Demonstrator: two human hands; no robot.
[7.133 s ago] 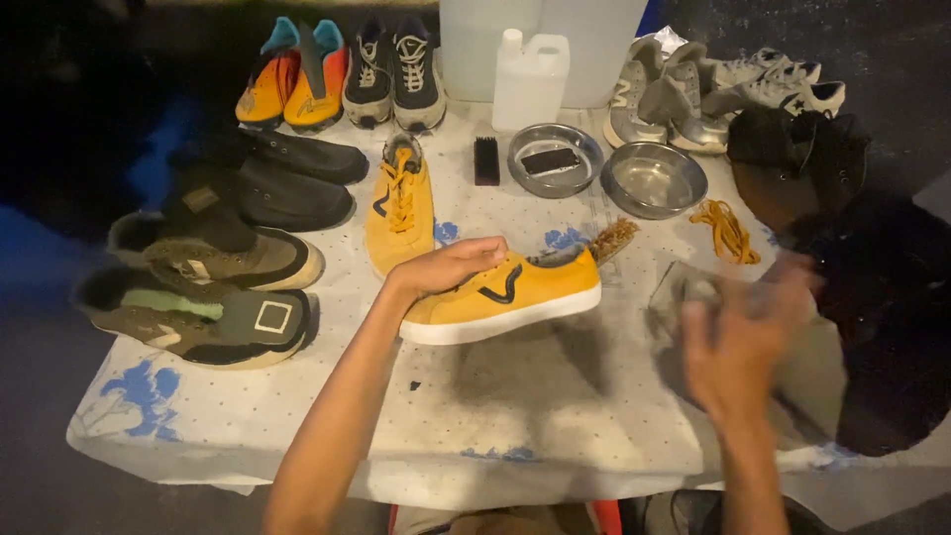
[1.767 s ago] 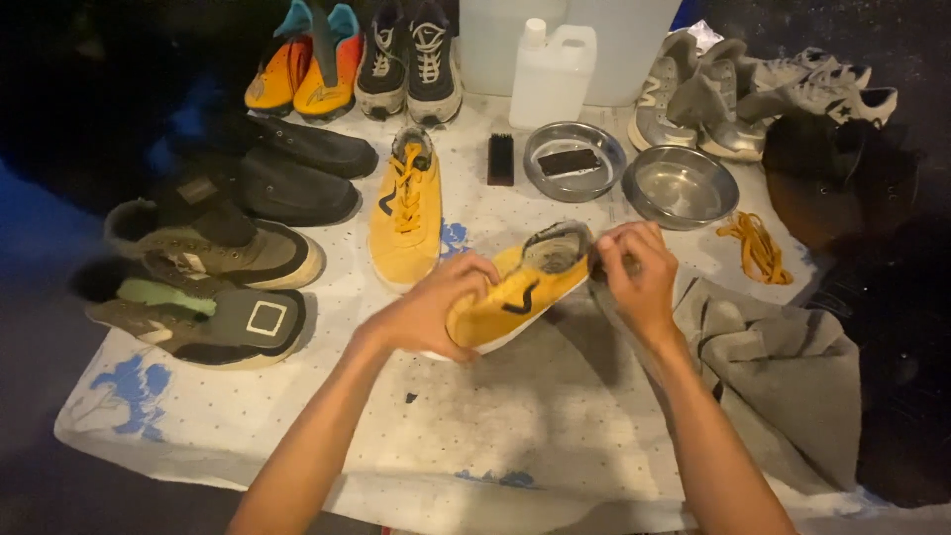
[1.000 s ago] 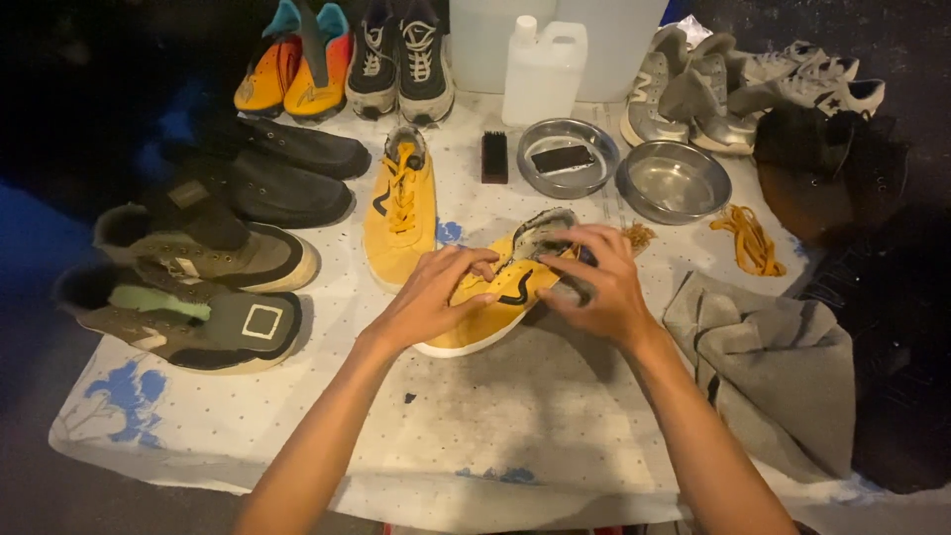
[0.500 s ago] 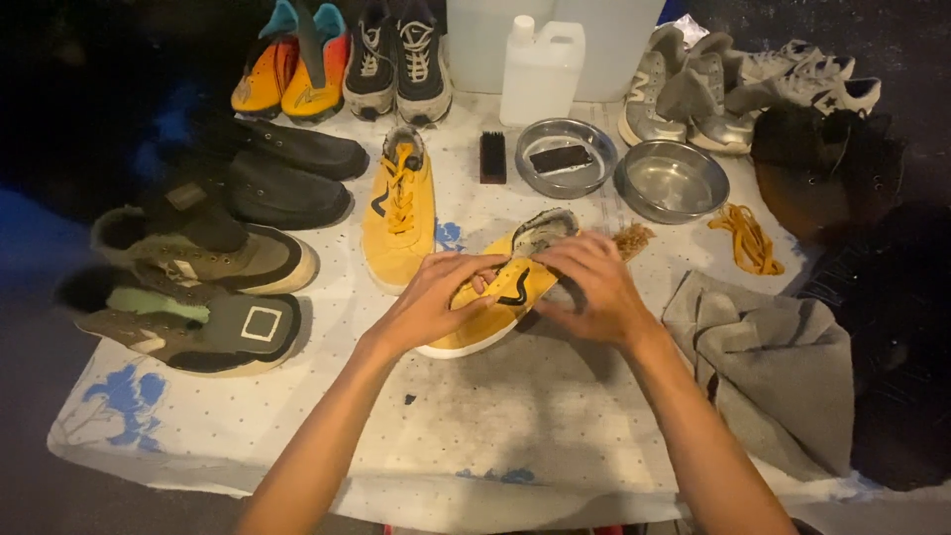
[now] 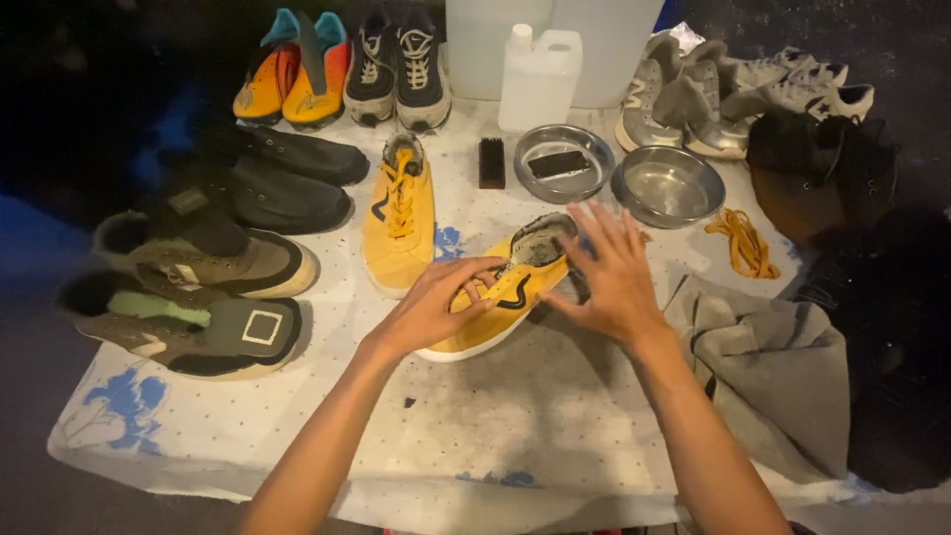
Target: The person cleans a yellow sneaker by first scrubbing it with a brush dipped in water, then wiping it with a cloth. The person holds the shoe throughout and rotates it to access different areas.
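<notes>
yellow shoe (image 5: 500, 297) under left hand (image 5: 436, 307), right hand (image 5: 609, 277) seemingly beside

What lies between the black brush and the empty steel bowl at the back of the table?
In the head view, a second steel bowl holding a dark flat block sits between the black brush and the empty bowl.

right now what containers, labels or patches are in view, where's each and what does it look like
White plastic jug: back centre, rectangular, capped, handled.
Large translucent white container: behind the jug, boxy.
Square patch: on the brown-and-black shoe at left, dark with a pale border.
Black wavy stripe: on the side of the yellow canvas shoe under the left hand and right hand.
No signs or screens.
</notes>
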